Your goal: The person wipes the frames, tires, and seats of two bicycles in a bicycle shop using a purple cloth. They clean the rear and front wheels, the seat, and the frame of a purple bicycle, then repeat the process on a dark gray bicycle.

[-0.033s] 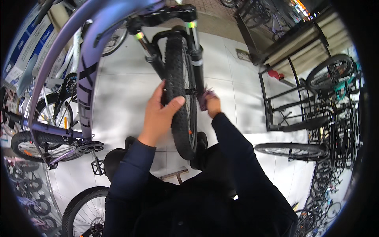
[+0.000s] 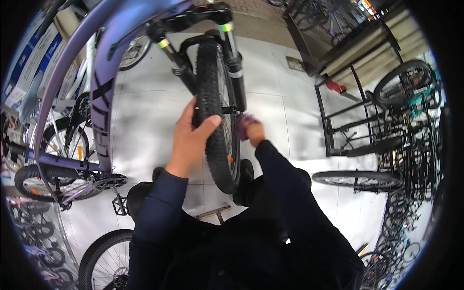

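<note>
Head view, catalogued from my remote seat. Purple bicycle frame (image 2: 110,58): upper left, presumably rigid. Black fork (image 2: 238,89): legs straddling the wheel. Front wheel (image 2: 207,79): centre, between the hands; I judge it stiff, apt to spin, surest held by its knobbly tyre. Left hand (image 2: 190,140): thumb and fingers gripping that tyre. Right hand (image 2: 255,131): clutching a bunched purple cloth (image 2: 242,126), probably soft, light; wheel contact unclear.
</note>
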The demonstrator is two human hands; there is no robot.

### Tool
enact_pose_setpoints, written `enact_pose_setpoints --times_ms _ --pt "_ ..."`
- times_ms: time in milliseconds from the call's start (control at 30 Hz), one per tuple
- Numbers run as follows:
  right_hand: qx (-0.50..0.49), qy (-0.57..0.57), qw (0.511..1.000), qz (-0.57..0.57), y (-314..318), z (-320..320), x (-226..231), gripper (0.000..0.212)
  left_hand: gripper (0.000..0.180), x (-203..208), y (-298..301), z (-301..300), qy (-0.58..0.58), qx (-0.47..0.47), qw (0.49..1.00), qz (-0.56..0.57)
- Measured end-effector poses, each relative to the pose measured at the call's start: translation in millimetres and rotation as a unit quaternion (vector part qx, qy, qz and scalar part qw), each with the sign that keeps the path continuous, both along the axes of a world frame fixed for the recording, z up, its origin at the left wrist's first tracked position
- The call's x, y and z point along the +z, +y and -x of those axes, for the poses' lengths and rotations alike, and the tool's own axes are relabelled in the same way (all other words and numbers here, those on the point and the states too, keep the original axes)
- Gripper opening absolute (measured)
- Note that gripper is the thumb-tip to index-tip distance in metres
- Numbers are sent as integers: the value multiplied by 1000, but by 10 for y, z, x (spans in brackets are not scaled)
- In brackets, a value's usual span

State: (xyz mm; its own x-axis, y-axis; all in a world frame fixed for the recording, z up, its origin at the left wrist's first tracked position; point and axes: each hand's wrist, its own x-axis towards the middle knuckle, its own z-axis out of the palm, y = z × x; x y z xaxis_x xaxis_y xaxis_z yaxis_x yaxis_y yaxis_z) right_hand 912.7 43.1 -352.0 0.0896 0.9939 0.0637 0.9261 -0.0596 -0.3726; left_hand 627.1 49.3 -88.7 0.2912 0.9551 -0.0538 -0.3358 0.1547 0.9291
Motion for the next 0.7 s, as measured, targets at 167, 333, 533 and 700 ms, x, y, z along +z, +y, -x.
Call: enact_pose_setpoints --times_ms 167,333,533,700 --pt "-81 173 962 193 -1068 677 -498 30 50 -7 13 14 45 15 999 -22" --pt "-163 116 932 301 -1506 839 -495 37 45 -101 61 59 13 29 999 -3" --pt "-263 176 877 363 -1377 862 -660 44 46 -166 74 102 16 29 999 -6" --pt "-223 146 885 382 -949 578 -1136 46 49 -115 27 109 45 56 997 31"
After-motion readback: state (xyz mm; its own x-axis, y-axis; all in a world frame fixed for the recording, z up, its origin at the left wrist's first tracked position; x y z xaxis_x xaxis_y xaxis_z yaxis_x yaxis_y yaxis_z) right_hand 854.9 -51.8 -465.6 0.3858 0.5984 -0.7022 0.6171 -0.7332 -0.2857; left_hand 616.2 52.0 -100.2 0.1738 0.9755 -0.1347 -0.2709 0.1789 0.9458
